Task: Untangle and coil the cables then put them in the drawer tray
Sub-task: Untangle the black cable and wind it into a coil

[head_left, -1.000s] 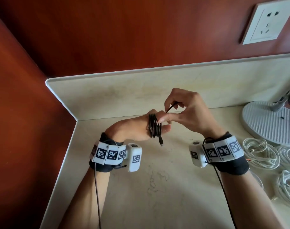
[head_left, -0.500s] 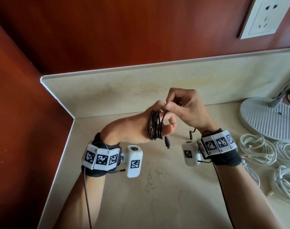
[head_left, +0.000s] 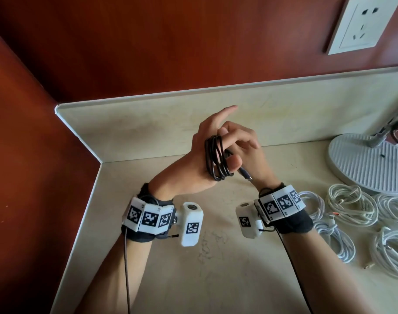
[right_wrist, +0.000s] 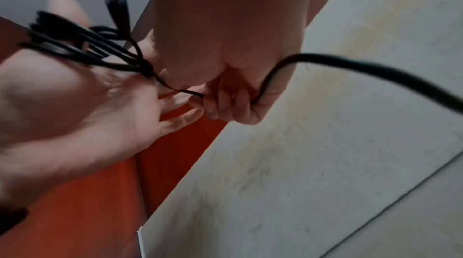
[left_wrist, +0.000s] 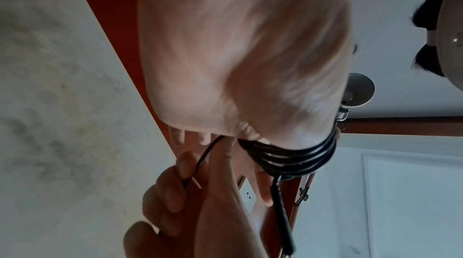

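Here, the black cable [head_left: 216,162] was wound in loops around the flat, straight-fingered left hand [head_left: 200,159]; its free end was pinched by the right hand [head_left: 241,143]. Coiling seemed nearly finished; next, the tail likely needed tucking in.

The left hand [head_left: 193,164] hides most right fingertips [head_left: 224,131]; white cables [head_left: 392,250] run off-frame.

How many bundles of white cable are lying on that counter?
4. Bundle one is leftmost; bundle two lies before the lamp base; bundle three at the right edge; bundle four nearest the camera. More may lie outside the frame.
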Available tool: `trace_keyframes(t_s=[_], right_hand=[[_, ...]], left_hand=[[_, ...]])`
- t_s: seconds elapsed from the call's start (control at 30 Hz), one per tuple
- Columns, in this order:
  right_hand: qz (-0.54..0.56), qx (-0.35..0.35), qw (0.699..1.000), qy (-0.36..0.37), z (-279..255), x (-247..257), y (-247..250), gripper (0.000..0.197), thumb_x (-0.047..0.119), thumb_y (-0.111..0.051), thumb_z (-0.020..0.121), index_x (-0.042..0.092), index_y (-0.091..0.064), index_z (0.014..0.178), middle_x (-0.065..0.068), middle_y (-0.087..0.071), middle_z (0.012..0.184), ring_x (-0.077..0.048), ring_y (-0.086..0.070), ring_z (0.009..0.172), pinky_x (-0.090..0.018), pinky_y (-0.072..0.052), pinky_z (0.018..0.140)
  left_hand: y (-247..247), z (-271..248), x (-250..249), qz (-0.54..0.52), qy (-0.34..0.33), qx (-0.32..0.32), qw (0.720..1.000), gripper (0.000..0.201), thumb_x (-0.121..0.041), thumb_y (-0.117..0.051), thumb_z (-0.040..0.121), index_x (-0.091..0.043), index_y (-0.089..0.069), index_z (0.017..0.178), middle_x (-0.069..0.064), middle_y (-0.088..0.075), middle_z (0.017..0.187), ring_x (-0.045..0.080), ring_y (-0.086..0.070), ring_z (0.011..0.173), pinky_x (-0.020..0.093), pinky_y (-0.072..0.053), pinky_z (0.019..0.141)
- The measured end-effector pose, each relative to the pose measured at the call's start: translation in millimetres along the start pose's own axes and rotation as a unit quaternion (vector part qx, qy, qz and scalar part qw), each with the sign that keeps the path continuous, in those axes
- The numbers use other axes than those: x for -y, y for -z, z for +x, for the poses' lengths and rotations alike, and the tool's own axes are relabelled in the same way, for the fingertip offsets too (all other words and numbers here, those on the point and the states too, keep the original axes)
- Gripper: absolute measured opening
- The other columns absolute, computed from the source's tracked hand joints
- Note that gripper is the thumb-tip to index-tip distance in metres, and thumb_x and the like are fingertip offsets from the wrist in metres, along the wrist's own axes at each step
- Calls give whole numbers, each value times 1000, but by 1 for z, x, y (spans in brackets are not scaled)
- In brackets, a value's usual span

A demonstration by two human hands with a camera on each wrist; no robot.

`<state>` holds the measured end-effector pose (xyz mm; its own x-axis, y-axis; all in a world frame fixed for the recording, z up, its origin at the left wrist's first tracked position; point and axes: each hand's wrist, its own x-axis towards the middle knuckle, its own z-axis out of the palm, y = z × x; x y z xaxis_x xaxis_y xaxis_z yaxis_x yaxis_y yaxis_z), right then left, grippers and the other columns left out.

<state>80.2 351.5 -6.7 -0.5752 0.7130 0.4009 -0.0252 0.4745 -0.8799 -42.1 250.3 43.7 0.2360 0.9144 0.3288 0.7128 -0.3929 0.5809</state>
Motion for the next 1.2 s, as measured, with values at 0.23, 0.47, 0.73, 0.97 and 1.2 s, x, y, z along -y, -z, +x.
trace_keyframes(t_s=[0.23,0.47,0.73,0.97,1.2], right_hand=[[36,71,997,-7,-4,6,-11,42,5,-47,109,18,-59,71,20,-54,57,3,-46,53,-8,-34,57],[-39,136,989,-35,-7,22,-23,54,26,-48,111,55,-64,69,5,-42,59,-8,-31,50,-17,-31,54],[-99,195,975,-44,-15,31,-24,37,27,-45,112,13,-76,99,7,-44,53,-12,-40,48,-22,-37,53],[-281,95,950,94,-7,38,-11,31,36,-51,106,17,-69,89,3,-50,58,-22,-45,54,-43,-45,53],[-321,6,927,192,-4,50,14,28,50,-78,88,25,-74,77,13,-49,65,-15,-44,53,-32,-36,47]], left_hand=[[14,-1,24,-15,27,-64,997,71,-76,-20,95,-32,-60,134,-2,-20,164,6,-32,147,51,-41,113],[23,-3,52,-28,102,-101,989,60,-63,-28,104,-30,-46,150,-3,-55,134,21,-66,99,35,-55,85],[31,-8,75,20,203,-198,959,59,-68,-31,95,-35,-49,140,-3,-63,109,12,-63,97,41,-53,90],[26,-8,70,133,274,-172,937,52,-75,-39,95,-45,-45,138,-3,-58,131,25,-66,103,40,-52,80],[21,-9,55,202,265,-8,943,66,-76,-29,85,-45,-39,143,-6,-56,122,25,-64,82,39,-49,69]])
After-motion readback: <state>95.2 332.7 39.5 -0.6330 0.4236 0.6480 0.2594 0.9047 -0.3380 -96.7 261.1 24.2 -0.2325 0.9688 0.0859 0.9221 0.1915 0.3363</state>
